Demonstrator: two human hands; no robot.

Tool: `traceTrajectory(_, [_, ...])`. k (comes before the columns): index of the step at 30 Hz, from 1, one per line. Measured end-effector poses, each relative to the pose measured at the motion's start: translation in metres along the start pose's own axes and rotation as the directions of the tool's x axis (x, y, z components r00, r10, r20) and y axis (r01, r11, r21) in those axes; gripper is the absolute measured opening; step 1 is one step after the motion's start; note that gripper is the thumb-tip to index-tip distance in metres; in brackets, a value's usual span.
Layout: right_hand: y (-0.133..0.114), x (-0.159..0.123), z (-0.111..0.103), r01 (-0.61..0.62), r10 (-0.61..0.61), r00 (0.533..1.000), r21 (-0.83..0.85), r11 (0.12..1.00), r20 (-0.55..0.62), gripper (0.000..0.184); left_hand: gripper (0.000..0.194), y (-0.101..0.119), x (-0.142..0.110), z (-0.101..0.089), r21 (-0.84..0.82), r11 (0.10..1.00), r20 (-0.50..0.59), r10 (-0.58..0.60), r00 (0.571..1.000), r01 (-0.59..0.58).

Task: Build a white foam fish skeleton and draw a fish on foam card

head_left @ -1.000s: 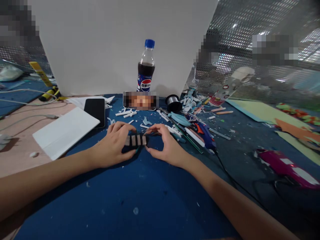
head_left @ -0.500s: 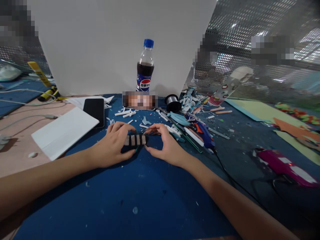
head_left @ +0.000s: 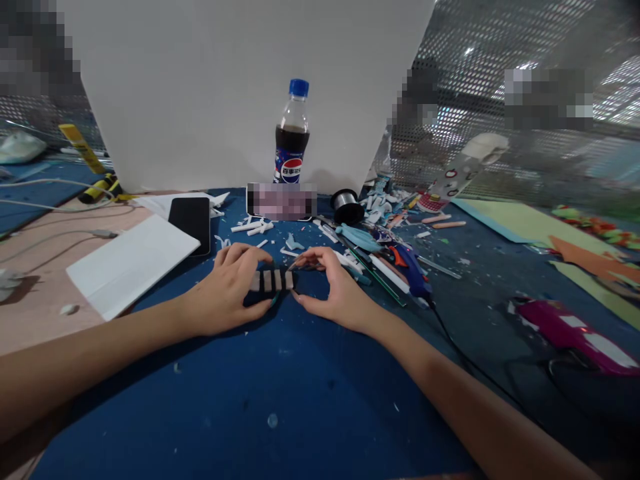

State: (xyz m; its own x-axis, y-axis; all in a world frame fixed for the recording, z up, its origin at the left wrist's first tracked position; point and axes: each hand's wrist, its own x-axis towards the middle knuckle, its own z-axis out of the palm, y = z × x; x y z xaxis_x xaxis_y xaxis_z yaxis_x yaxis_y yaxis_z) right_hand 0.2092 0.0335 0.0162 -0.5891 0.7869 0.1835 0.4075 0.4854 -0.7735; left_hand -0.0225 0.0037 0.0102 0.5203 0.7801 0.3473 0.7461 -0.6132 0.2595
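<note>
A short row of small grey-brown blocks (head_left: 278,280), with dark gaps or bands between them, lies on the blue mat (head_left: 280,373). My left hand (head_left: 233,283) curves round its left part, fingers behind and thumb in front, hiding that end. At the other end, my right hand (head_left: 336,293) has its fingertips and thumb against the last block, one on the far side and one on the near side. Whether the blocks are joined is hard to make out.
Behind the hands stand a phone (head_left: 280,202) and a cola bottle (head_left: 293,143). White scraps (head_left: 253,227) and a wire spool (head_left: 347,207) lie nearby. To the right are a blue glue gun (head_left: 413,270) with its cord and a magenta glue gun (head_left: 575,333). White paper (head_left: 133,267) and a black phone (head_left: 193,223) are left.
The whole view has shifted very slightly. Both hands keep their places on the row of blocks, with no clear movement.
</note>
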Motion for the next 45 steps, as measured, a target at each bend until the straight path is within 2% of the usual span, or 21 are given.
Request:
traceTrajectory(16, [-0.0022,-0.0001,0.0006,0.014,-0.014,1.0,-0.005,1.0,-0.017,0.044,0.04,0.0017,0.0003,-0.0016,-0.017,1.0,-0.002,-0.008,1.0,0.007])
traceTrajectory(22, [-0.0031,-0.0013,0.0016,0.03,-0.041,0.991,-0.09,0.995,-0.13,0.03,0.042,0.0044,-0.0012,-0.0041,-0.025,0.998,-0.039,0.053,0.998,-0.054])
traceTrajectory(27, [0.0009,0.0026,0.0069,-0.037,-0.01,0.973,-0.198,0.979,-0.231,0.018,0.039,0.0076,-0.001,-0.0057,0.021,0.993,-0.033,0.114,0.993,-0.114])
traceTrajectory(33, [-0.0016,0.0044,0.0088,-0.052,-0.014,0.975,-0.289,0.956,-0.224,0.02,0.034,0.0062,-0.0013,-0.006,0.055,0.983,-0.024,0.176,0.984,-0.174])
traceTrajectory(39, [-0.0043,0.0046,0.0085,-0.075,0.006,0.978,-0.326,0.942,-0.206,0.023,0.033,0.0076,-0.0019,-0.0065,0.035,0.988,-0.013,0.152,0.988,-0.152])
traceTrajectory(45, [-0.0022,0.006,0.0093,-0.068,-0.011,0.975,-0.34,0.938,-0.224,0.018,0.033,0.0066,-0.0016,-0.0046,0.005,0.991,-0.033,0.135,0.99,-0.134])
